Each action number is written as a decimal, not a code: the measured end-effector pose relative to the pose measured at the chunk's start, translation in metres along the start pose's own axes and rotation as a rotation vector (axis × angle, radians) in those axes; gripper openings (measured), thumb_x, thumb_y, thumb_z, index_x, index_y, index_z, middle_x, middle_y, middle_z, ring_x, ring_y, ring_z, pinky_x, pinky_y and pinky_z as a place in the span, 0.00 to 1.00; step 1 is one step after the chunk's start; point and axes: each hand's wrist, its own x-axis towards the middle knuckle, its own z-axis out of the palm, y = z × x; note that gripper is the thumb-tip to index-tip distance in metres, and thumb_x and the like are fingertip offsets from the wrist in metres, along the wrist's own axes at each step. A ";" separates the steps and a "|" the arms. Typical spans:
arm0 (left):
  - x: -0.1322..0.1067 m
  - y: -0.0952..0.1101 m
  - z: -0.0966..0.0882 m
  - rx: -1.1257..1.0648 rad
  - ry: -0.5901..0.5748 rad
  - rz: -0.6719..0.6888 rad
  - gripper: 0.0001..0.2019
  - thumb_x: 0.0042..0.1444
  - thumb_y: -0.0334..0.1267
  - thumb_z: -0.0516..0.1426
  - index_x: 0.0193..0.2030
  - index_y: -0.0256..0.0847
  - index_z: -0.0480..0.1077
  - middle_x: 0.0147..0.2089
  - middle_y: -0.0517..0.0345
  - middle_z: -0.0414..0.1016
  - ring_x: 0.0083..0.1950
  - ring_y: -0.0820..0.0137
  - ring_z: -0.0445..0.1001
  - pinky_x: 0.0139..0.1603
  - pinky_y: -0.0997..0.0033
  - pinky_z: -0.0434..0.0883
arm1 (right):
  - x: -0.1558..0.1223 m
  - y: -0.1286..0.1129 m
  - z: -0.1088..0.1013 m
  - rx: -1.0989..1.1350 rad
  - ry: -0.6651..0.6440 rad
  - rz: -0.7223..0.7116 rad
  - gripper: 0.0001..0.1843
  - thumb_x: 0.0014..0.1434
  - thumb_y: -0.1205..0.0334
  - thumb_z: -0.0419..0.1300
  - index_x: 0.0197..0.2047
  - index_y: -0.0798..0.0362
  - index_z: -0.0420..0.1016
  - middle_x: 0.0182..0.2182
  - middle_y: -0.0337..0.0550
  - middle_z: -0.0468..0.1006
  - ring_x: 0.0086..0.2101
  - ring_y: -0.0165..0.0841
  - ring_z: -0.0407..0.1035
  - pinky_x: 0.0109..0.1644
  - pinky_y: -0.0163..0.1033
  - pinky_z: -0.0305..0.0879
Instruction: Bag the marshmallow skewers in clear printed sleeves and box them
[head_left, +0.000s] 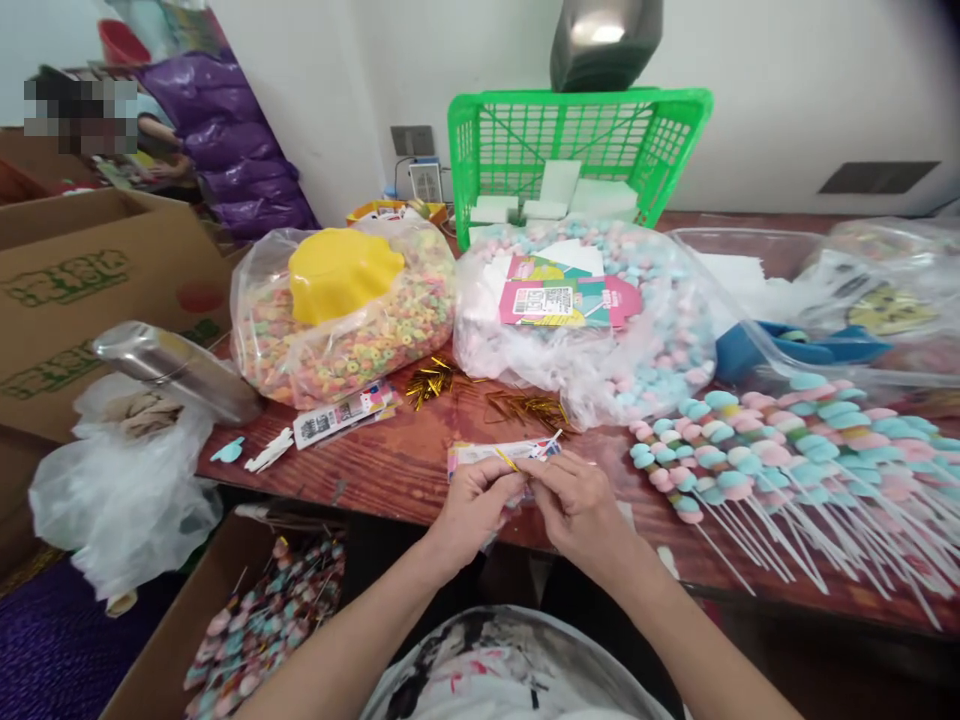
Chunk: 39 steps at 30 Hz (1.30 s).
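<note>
At the table's front edge, my left hand [472,508] and my right hand [581,502] meet with thumbs and fingers pinched together. Between them a gold twist tie [507,459] sticks up from the fingertips. Both hands close on it over a printed clear plastic bag [466,458], which is largely hidden behind the fingers. A thin white stick [556,437] pokes out beyond my right hand. Just past the hands lie loose gold twist ties [529,408], and a bunch of them [430,382] is further left. More printed bags [341,417] lie flat to the left.
Many pink and blue marshmallow skewers [772,450] cover the table's right side. Behind stand large bags of ring candy [337,350] and marshmallows [660,340], and a green basket [581,100]. A steel flask [180,375] leans left. Below is a box [161,640] of wrapped skewers. A person is at far left.
</note>
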 end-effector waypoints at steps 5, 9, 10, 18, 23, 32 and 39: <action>0.004 -0.001 0.004 0.010 -0.005 0.043 0.12 0.49 0.43 0.64 0.25 0.35 0.74 0.20 0.63 0.64 0.22 0.80 0.57 0.24 0.79 0.55 | -0.011 -0.008 -0.009 0.012 0.186 0.059 0.16 0.60 0.70 0.54 0.51 0.52 0.70 0.33 0.44 0.77 0.34 0.35 0.70 0.40 0.40 0.67; 0.006 0.004 0.014 0.103 -0.011 0.121 0.09 0.49 0.41 0.63 0.27 0.36 0.77 0.24 0.59 0.70 0.26 0.75 0.63 0.29 0.76 0.62 | -0.027 -0.010 -0.011 0.245 0.257 0.352 0.04 0.59 0.61 0.59 0.37 0.51 0.73 0.29 0.41 0.75 0.29 0.32 0.68 0.34 0.37 0.65; 0.006 0.005 0.019 0.130 -0.028 0.140 0.08 0.50 0.40 0.63 0.28 0.37 0.77 0.25 0.58 0.71 0.27 0.74 0.65 0.31 0.75 0.63 | -0.031 -0.009 -0.010 0.367 0.237 0.437 0.06 0.59 0.59 0.59 0.34 0.52 0.73 0.29 0.41 0.75 0.30 0.32 0.67 0.34 0.36 0.65; 0.000 0.018 0.040 0.429 -0.276 0.359 0.10 0.56 0.35 0.58 0.27 0.38 0.77 0.30 0.55 0.75 0.33 0.70 0.70 0.39 0.72 0.65 | -0.038 0.018 -0.027 0.887 -0.074 0.486 0.10 0.57 0.57 0.59 0.31 0.55 0.71 0.24 0.37 0.71 0.25 0.29 0.62 0.29 0.35 0.62; 0.002 0.025 0.030 0.478 -0.438 0.023 0.12 0.49 0.38 0.61 0.19 0.36 0.70 0.18 0.62 0.65 0.21 0.78 0.61 0.24 0.77 0.59 | -0.035 0.006 -0.061 0.131 -0.099 -0.128 0.12 0.60 0.72 0.48 0.29 0.54 0.69 0.26 0.43 0.71 0.30 0.33 0.61 0.36 0.40 0.61; 0.005 0.028 0.019 0.423 -0.834 -0.736 0.12 0.36 0.40 0.67 0.26 0.36 0.74 0.21 0.62 0.74 0.17 0.76 0.70 0.13 0.83 0.60 | -0.036 -0.022 -0.083 -0.164 -0.192 -0.718 0.16 0.63 0.71 0.45 0.43 0.63 0.73 0.27 0.46 0.73 0.30 0.35 0.64 0.38 0.45 0.61; 0.013 0.044 0.022 0.709 -1.039 -0.483 0.13 0.45 0.43 0.64 0.35 0.38 0.71 0.28 0.62 0.74 0.27 0.73 0.73 0.24 0.77 0.68 | -0.037 -0.023 -0.072 -0.323 -0.290 -0.658 0.08 0.61 0.70 0.52 0.36 0.55 0.72 0.31 0.44 0.73 0.33 0.35 0.64 0.38 0.43 0.58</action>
